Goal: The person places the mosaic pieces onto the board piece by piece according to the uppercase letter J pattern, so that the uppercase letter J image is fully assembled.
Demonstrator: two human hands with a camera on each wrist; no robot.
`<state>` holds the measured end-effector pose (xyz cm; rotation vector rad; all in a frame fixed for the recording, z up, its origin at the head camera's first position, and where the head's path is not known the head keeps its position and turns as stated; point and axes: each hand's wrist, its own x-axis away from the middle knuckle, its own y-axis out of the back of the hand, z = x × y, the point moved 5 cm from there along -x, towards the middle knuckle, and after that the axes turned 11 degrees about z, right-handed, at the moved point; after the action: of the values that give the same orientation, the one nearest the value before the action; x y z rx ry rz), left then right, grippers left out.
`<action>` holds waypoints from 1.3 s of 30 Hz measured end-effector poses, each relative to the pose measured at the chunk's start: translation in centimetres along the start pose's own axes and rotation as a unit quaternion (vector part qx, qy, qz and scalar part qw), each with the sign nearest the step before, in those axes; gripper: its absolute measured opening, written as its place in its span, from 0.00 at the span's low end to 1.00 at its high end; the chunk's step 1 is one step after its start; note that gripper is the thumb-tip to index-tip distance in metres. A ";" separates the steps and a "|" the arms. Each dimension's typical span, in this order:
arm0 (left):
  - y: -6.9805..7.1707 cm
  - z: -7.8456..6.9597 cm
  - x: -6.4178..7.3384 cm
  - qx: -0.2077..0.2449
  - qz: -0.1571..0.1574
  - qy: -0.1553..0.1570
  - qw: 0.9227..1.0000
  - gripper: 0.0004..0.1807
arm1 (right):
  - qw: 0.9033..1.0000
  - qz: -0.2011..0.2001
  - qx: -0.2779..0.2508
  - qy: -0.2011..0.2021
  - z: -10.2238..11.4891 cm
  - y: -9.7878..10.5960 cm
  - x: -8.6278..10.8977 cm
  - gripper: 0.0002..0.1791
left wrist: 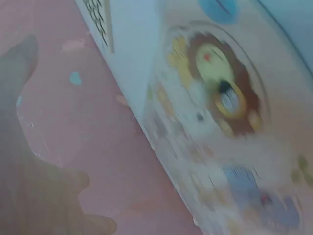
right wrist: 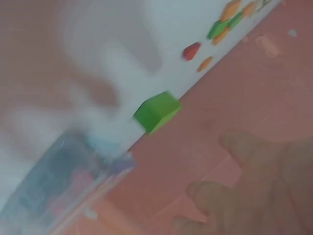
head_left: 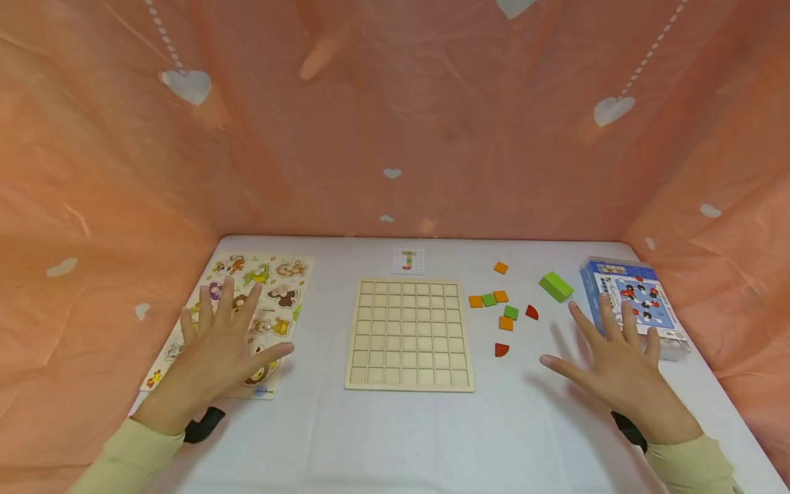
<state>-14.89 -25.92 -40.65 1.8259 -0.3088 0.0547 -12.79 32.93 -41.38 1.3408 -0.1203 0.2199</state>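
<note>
My left hand (head_left: 216,357) is spread with straight fingers above an animal picture puzzle board (head_left: 284,267), holding nothing. Over the right side, my right hand (head_left: 617,357) is likewise spread, beside a blue box (head_left: 648,302) with a clear case. Between the hands lies a pale wooden grid board (head_left: 409,335) with bare squares. To its right are several small orange squares (head_left: 506,323), two green squares (head_left: 511,313) and two red quarter-circle pieces (head_left: 502,350). A green block (head_left: 557,286) lies nearest the right fingertips; it also appears in the right wrist view (right wrist: 156,112).
A small card (head_left: 409,261) with a coloured J-shaped pattern lies behind the grid board. White cloth (head_left: 382,439) covers the table. Orange-pink fabric with white hearts (head_left: 395,123) hangs at the back and both sides.
</note>
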 end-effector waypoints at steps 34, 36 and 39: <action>-5.0 -10.1 -8.9 0.169 0.047 -0.055 0.983 0.30 | 0.987 0.046 -0.111 0.103 5.5 -0.5 -11.1 0.26; -5.1 -10.1 -8.9 0.165 0.046 -0.052 0.984 0.27 | 0.987 0.046 -0.109 0.108 5.6 -0.4 -11.6 0.25; -5.1 -10.2 -8.9 0.159 0.048 -0.055 0.985 0.23 | 0.987 0.044 -0.107 0.113 5.6 -0.5 -12.1 0.23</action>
<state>-20.98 -13.38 -44.42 2.1339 -0.4891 0.0727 -24.22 26.32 -43.19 1.0909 -0.0120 0.4204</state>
